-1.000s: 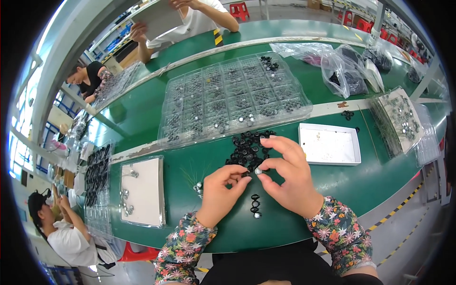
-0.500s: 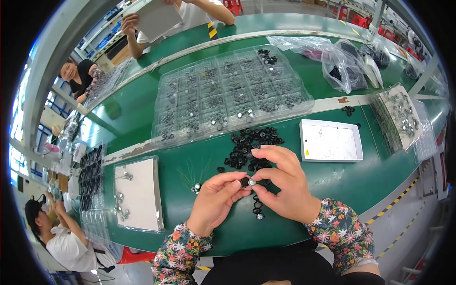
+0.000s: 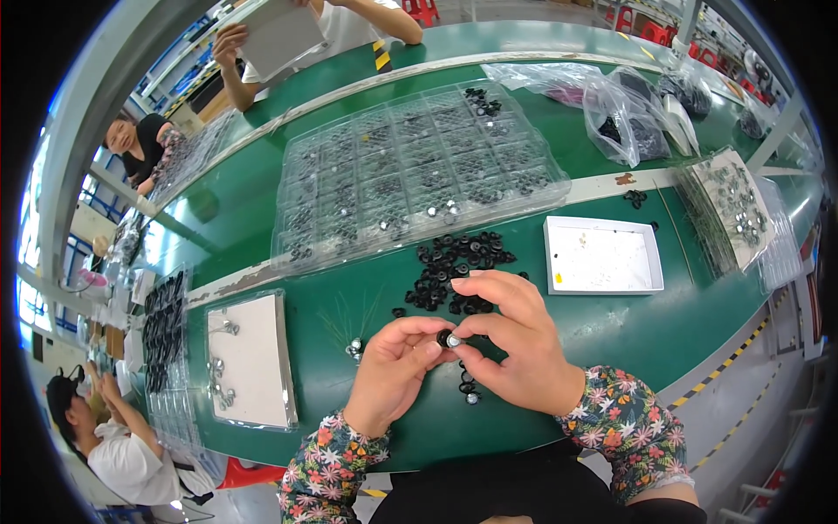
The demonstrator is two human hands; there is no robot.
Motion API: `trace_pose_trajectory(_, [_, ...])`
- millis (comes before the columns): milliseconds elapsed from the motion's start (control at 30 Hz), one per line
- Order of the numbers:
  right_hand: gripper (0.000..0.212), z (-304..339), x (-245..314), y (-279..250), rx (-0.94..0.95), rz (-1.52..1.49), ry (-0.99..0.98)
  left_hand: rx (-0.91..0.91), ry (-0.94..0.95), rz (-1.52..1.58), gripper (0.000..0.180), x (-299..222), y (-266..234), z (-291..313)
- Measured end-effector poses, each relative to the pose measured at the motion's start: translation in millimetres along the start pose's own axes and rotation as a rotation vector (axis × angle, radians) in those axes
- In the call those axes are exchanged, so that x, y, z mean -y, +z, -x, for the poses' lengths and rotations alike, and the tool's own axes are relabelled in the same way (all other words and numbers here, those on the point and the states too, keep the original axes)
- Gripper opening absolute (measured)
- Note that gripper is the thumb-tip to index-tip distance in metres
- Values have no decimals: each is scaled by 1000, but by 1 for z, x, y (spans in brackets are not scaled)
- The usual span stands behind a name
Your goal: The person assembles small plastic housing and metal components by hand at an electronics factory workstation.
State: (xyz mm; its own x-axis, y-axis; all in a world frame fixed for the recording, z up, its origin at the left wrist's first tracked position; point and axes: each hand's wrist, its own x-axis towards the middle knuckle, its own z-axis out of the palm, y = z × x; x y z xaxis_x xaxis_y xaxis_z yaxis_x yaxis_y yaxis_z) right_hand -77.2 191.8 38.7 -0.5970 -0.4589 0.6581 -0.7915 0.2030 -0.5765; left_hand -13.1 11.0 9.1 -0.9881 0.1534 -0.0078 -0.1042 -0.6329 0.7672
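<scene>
Over the green table, my left hand (image 3: 393,374) pinches a small black ring-like part (image 3: 443,338) between thumb and fingertips. My right hand (image 3: 522,349) grips a small shiny silver round piece (image 3: 453,341) with thumb and forefinger, pressed against the black part; its other fingers are raised. Just beyond the hands lies a heap of black ring parts (image 3: 454,262). Below the fingers, several more stand in a short line (image 3: 466,377), ending in one with a silver centre (image 3: 472,398). Left of my left hand are silver pieces with thin wires (image 3: 354,348).
A clear compartment tray (image 3: 419,166) of small parts lies beyond the heap. At right stand a white box (image 3: 602,262) and a board with silver pieces (image 3: 742,210). A pale board (image 3: 253,358) lies at left, plastic bags (image 3: 633,118) farther back. Other people sit around the table.
The silver piece and black part are still held together, tilted slightly differently. Both hands have barely moved; the whole view has shifted a little.
</scene>
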Motion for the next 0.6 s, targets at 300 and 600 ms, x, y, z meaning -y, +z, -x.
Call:
trace_pose_trajectory(300, [23,-1,2,-1,-17,13,-3,9,71,-104,25,2,3,1])
trace_pose_trajectory(600, [22,0,5,-1,-33,129,-94,-32,46,-25,25,0,6,1])
